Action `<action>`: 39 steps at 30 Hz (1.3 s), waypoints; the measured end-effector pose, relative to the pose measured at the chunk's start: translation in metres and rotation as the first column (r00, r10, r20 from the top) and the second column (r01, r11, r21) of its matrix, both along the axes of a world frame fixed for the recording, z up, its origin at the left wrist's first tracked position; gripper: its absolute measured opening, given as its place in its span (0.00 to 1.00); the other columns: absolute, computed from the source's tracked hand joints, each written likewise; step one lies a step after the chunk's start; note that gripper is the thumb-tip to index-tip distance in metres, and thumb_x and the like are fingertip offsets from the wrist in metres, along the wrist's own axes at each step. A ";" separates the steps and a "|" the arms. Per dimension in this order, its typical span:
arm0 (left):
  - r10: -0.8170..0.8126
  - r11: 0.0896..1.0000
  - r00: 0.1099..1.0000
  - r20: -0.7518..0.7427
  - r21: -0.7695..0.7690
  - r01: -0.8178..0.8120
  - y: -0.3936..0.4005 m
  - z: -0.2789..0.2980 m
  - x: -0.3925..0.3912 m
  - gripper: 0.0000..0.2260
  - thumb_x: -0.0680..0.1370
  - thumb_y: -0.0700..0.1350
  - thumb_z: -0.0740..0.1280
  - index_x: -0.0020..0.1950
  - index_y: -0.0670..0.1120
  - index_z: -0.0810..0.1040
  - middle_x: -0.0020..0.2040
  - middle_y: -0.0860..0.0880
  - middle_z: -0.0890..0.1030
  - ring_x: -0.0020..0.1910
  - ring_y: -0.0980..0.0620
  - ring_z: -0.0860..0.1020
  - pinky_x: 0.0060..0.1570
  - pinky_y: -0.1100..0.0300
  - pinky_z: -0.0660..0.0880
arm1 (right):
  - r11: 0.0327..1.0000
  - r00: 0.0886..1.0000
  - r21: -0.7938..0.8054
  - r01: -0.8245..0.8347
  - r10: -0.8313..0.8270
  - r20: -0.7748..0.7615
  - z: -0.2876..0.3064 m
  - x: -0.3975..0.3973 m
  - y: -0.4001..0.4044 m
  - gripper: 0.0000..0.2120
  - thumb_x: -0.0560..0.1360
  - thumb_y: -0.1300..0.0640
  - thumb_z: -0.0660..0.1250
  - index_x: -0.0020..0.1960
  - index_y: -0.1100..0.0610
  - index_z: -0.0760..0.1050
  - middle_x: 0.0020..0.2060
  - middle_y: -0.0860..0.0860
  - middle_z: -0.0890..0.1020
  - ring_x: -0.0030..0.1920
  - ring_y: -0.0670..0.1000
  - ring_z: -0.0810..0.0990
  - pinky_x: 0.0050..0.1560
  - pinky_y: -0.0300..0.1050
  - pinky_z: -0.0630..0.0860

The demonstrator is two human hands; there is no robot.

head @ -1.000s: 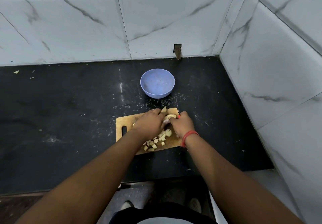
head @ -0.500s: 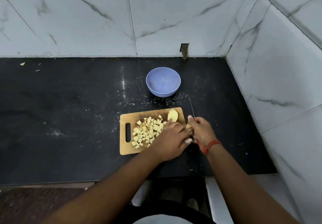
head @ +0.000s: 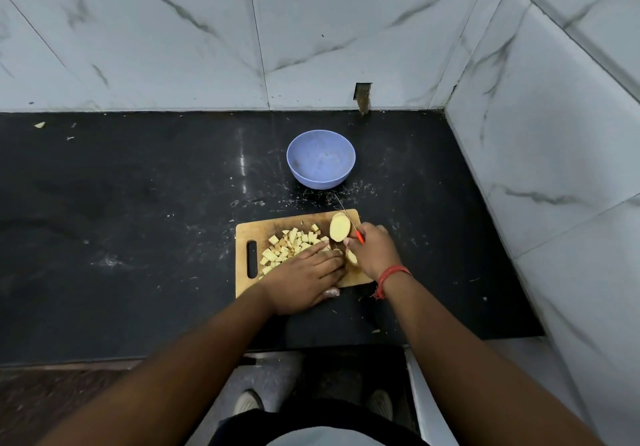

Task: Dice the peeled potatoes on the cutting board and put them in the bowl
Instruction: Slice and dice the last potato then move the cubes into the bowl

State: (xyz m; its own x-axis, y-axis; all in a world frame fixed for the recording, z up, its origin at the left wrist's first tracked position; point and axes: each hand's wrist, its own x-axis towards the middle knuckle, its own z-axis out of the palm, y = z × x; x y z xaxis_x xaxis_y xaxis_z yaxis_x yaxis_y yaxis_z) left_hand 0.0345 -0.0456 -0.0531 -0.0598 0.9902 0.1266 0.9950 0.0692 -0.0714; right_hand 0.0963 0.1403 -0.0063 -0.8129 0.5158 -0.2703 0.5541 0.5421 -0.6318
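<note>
Now R hand (head: 375, 249) grips knife (head: 347, 218), L hand (head: 304, 277) flat on board (head: 249, 230).

On the board (head: 249, 230): dice (head: 289, 243) at its middle, potato half (head: 339, 227) at its far right corner. Bowl (head: 320, 159) stands behind the board.

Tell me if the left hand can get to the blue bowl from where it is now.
Probably yes. The left hand lies flat on the cutting board beside the diced potato; the bowl stands just beyond the board on bare counter, with only the knife off to the right.
</note>
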 end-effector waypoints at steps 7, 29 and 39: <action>-0.088 0.995 0.996 -0.029 0.034 0.089 0.001 0.008 -0.021 0.22 0.87 0.47 0.48 0.67 0.43 0.79 0.65 0.44 0.79 0.68 0.45 0.74 0.78 0.46 0.52 | 0.998 0.995 -0.067 0.003 -0.010 -0.095 -0.006 0.010 -0.004 0.04 0.76 0.59 0.67 0.51 0.56 0.77 0.52 0.50 0.72 0.45 0.48 0.76 0.55 0.43 0.75; 0.151 0.989 0.986 0.071 -0.011 -0.151 0.016 0.005 0.023 0.28 0.84 0.58 0.50 0.75 0.41 0.70 0.73 0.42 0.73 0.75 0.44 0.67 0.79 0.49 0.49 | 0.997 0.894 0.012 -0.075 0.062 0.445 0.038 0.066 -0.034 0.10 0.80 0.63 0.55 0.61 0.62 0.65 0.48 0.61 0.78 0.39 0.59 0.83 0.35 0.56 0.82; 0.166 0.983 0.974 0.156 -0.102 -0.151 0.020 0.013 0.023 0.28 0.84 0.56 0.48 0.77 0.40 0.67 0.76 0.41 0.68 0.79 0.44 0.60 0.80 0.48 0.50 | 0.880 0.739 -0.132 0.457 -0.293 0.607 0.047 0.045 -0.055 0.16 0.82 0.53 0.53 0.62 0.62 0.70 0.48 0.61 0.78 0.40 0.60 0.76 0.39 0.52 0.75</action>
